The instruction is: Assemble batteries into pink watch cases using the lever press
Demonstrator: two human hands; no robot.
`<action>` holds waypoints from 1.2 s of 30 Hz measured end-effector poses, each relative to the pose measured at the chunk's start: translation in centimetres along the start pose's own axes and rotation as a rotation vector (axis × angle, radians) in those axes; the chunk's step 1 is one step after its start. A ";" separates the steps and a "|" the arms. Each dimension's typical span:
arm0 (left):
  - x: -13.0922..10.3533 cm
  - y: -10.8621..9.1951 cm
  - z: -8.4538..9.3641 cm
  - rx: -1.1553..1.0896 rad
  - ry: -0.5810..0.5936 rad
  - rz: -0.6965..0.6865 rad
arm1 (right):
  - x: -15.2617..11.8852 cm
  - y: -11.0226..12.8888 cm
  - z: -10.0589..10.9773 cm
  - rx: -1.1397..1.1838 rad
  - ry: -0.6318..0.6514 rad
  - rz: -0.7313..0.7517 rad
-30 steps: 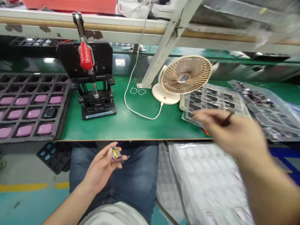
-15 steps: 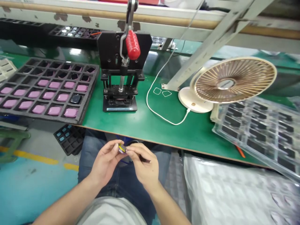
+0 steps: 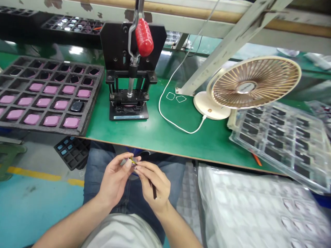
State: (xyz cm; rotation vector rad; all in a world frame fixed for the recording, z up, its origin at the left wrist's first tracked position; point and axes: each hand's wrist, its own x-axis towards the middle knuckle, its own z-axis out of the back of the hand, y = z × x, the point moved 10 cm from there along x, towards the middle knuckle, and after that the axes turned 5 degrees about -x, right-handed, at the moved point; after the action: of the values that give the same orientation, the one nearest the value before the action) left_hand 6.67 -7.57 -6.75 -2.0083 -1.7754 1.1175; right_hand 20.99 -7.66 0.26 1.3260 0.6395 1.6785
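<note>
Both hands are up close over the lap, forearms angling in. Left hand [image 3: 116, 179] has its fingers pinched on the small yellow-edged part [image 3: 132, 161]; right hand [image 3: 154, 182] meets it there, fingers closed around 1 dark slim tool [image 3: 154, 191].

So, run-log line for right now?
left hand: holds small part | right hand: at part, dark tool in grip | press: on bench, no hands on it
</note>
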 end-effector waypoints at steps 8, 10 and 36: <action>0.2 -0.7 0.7 -0.019 -0.041 -0.061 | -0.1 -0.4 -0.5 0.003 0.008 0.016; 0.2 -0.6 0.5 -0.018 -0.015 -0.058 | -0.3 -0.4 -0.5 0.002 0.001 0.028; 0.3 7.2 3.2 0.386 0.082 0.423 | -11.6 -9.2 23.0 -0.822 -0.019 -0.902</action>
State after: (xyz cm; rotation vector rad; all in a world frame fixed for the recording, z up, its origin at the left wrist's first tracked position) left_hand 9.86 -9.94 -13.50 -2.1866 -1.0153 1.3465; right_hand 46.21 -16.09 -6.18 0.3466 0.3628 0.9721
